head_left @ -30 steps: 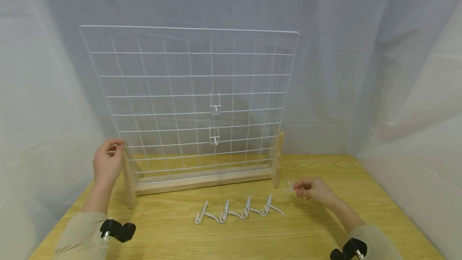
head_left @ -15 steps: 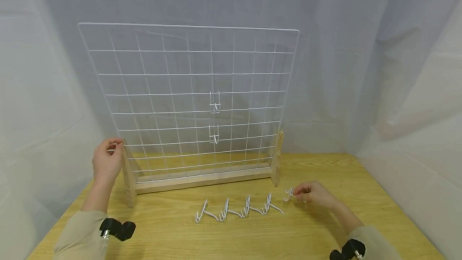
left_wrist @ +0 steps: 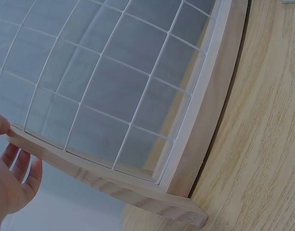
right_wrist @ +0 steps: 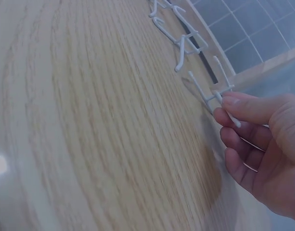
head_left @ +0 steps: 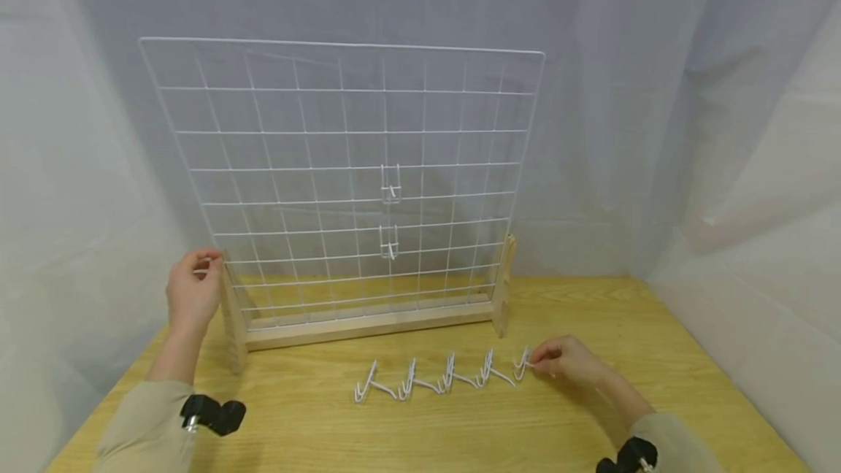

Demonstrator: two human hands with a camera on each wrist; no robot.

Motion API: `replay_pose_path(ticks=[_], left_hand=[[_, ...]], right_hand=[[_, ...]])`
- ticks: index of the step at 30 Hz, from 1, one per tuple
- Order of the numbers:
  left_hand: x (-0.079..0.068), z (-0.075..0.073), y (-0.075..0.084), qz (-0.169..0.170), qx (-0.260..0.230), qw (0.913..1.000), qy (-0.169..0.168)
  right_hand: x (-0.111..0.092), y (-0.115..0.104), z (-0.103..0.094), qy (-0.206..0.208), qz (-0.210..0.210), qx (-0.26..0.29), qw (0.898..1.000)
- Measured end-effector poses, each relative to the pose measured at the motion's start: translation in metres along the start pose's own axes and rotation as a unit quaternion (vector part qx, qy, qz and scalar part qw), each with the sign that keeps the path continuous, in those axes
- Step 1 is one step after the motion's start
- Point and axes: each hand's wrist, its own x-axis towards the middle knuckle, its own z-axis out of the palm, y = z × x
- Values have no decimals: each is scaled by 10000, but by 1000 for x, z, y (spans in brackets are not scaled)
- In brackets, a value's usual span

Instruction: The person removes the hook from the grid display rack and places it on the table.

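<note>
My right hand (head_left: 573, 362) pinches a white wire hook (head_left: 522, 365) by its stem between thumb and index finger, at the right end of a row of similar hooks (head_left: 450, 373). In the right wrist view the hook (right_wrist: 211, 96) is low over the tabletop, its two prongs pointing away from the hand (right_wrist: 267, 139). My left hand (head_left: 193, 289) grips the top of the left upright of a wooden stand (head_left: 233, 320). A white wire grid panel (head_left: 328, 166) stands in it. Two hooks (head_left: 390, 193) hang on the grid, one above the other.
The stand's wooden base bar (head_left: 368, 328) crosses the wood-grain table (head_left: 420, 436) behind the row of hooks. Its right upright (head_left: 502, 287) rises near the right hand. Pale sheeting (head_left: 591, 130) hangs behind and at both sides.
My right hand has moved slightly down and brought the pinched hook in line with the row. The left hand stays on the stand. The head view has shifted slightly.
</note>
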Motion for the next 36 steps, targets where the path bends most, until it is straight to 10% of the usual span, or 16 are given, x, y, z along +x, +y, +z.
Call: replay_pose_path(ticks=[36], left_hand=[[-2, -1, 0, 15, -11, 10000, -32]], right_hand=[[8, 8, 7, -248, 77, -248, 9994]])
